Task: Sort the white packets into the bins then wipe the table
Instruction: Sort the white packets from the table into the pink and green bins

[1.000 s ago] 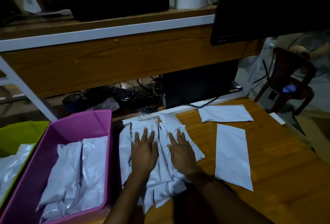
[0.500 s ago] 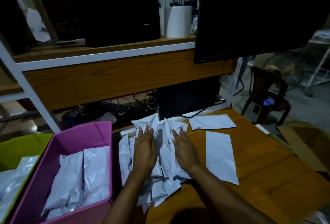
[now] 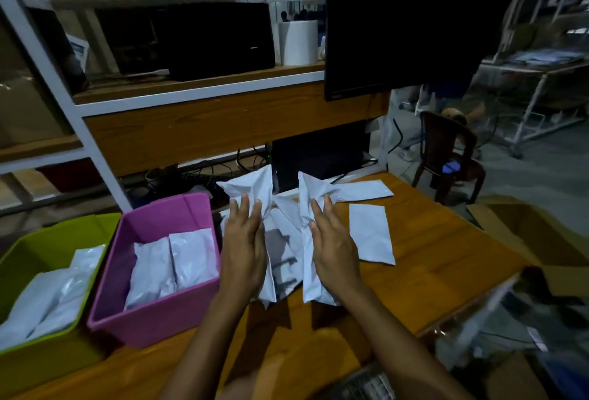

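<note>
- My left hand [image 3: 243,249] and right hand [image 3: 331,249] now scoop the packets [image 3: 287,240] up from the table [image 3: 430,272]; a second ago they pressed flat.
- Fingers together, curling into the crumpled pile beside the pink bin [image 3: 153,313].
- Next, I judge: lift to bin.

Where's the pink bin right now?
In the head view the pink bin sits on the table's left part, between the green bin and the left hand, with white packets already inside it.

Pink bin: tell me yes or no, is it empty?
No, the pink bin already holds white packets lying side by side inside it.
</note>
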